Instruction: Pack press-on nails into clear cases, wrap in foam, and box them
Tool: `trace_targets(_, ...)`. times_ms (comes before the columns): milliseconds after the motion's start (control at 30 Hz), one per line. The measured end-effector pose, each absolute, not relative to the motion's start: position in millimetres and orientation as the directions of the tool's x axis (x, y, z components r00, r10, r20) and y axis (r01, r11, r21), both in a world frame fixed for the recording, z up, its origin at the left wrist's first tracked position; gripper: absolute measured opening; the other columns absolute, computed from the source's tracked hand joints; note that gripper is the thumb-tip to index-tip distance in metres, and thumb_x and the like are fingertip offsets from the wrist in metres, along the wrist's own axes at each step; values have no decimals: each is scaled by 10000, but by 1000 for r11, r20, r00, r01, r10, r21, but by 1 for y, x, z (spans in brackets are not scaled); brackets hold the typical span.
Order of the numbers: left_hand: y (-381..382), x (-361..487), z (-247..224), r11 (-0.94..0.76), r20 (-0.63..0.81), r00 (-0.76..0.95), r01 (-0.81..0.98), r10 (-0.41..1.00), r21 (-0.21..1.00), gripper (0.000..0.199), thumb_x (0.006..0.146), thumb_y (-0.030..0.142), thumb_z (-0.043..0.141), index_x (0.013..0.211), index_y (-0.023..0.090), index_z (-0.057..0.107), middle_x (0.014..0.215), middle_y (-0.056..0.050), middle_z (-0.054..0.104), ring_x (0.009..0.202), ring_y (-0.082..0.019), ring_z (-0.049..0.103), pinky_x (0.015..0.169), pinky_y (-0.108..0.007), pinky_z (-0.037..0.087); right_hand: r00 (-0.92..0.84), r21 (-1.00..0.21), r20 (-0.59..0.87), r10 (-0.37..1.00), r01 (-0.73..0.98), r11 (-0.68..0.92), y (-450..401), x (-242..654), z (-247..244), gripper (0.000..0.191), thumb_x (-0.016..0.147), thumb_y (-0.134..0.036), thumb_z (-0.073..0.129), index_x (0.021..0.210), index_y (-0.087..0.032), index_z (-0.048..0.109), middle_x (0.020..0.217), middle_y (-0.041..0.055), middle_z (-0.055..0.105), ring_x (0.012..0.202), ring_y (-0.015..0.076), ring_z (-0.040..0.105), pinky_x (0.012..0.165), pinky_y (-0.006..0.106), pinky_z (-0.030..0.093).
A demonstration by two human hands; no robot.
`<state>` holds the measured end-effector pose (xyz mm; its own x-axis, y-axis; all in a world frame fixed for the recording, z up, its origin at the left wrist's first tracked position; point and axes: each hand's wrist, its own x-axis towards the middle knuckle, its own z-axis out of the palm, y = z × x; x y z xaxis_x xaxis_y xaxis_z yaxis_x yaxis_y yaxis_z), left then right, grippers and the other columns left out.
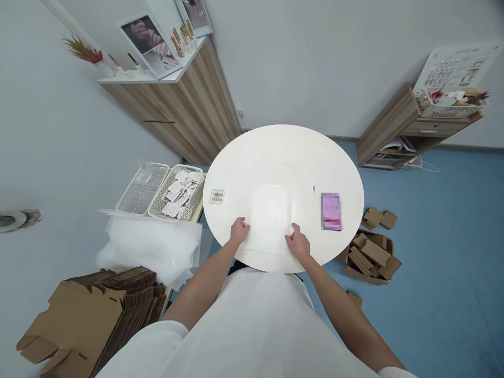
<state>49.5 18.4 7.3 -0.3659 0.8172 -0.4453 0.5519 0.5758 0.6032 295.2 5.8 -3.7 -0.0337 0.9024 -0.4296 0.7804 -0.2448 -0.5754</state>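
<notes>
A clear, whitish plastic sheet (270, 218) lies flat on the round white table (283, 147), close to my body. My left hand (239, 231) is at its left side, fingers curled and pinching the edge. On the opposite side, my right hand (298, 243) has thumb and fingers bent onto the right edge. Whether the sheet is one layer or a bag, I cannot tell. Left of it sits a small clear case (217, 197) with rows of small pieces. To the right lies a pink-purple packet (331, 211), its face blurred.
Left of the table stand a white basket of cards (177, 194), a clear-lined basket (142, 189), a bubble wrap pile (149, 241) and stacked flat cardboard boxes (90, 315). On the floor at right is an open carton of small boxes (370, 257). Wooden cabinets (197, 105) stand behind.
</notes>
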Motion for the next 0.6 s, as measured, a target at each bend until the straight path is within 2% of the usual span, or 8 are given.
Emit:
trace_targets(67, 19, 51, 8, 566, -415, -386, 609, 824, 556, 449, 743, 219, 520, 1175, 135, 432, 913, -75, 590, 872, -186, 569, 772, -309, 437, -30, -572, -341, 940, 800, -182, 4, 294, -5, 566, 795, -298, 437, 1320, -199, 246, 868, 50, 610, 772, 200, 576, 599, 290, 402)
trace_targets(167, 15, 53, 10, 421, -247, -343, 787, 906, 451, 506, 750, 252, 518, 1225, 132, 394, 1159, -144, 510, 1086, -244, 475, 872, -367, 391, -78, -528, -118, 990, 849, 4, 2, 290, -7, 554, 790, -299, 434, 1309, -175, 284, 1056, 124, 554, 977, 266, 508, 744, 372, 410)
trace_targets(233, 11, 54, 11, 202, -163, -151, 908, 975, 367, 499, 758, 288, 513, 1230, 161, 410, 1271, -143, 440, 1194, -271, 377, 949, -409, 319, -199, -481, -31, 980, 862, 160, 1, 285, -8, 494, 788, -286, 440, 1263, -179, 362, 1175, 145, 497, 1095, 290, 432, 849, 418, 365)
trace_targets(300, 6, 55, 12, -27, -162, 80, 952, 984, 305, 492, 758, 334, 518, 1225, 207, 432, 1335, -114, 393, 1251, -285, 303, 996, -447, 243, -312, -435, -30, 950, 859, 269, 0, 278, -8, 418, 786, -271, 445, 1197, -191, 437, 1272, 140, 434, 1176, 297, 363, 910, 443, 312)
trace_targets(400, 3, 54, 9, -184, -199, 234, 953, 952, 242, 527, 753, 392, 518, 1247, 234, 422, 1383, -97, 339, 1293, -303, 226, 1016, -493, 167, -328, -366, -80, 941, 888, 278, 0, 270, -9, 352, 789, -250, 432, 1133, -199, 486, 1335, 132, 383, 1234, 303, 299, 934, 476, 261)
trace_targets(600, 3, 48, 0, -228, -192, 278, 942, 941, 248, 557, 770, 438, 481, 1277, 223, 397, 1408, -113, 291, 1301, -317, 200, 1004, -518, 158, -239, -318, -77, 968, 926, 203, -3, 265, -7, 337, 768, -225, 433, 1097, -202, 502, 1335, 133, 390, 1232, 306, 303, 932, 492, 244)
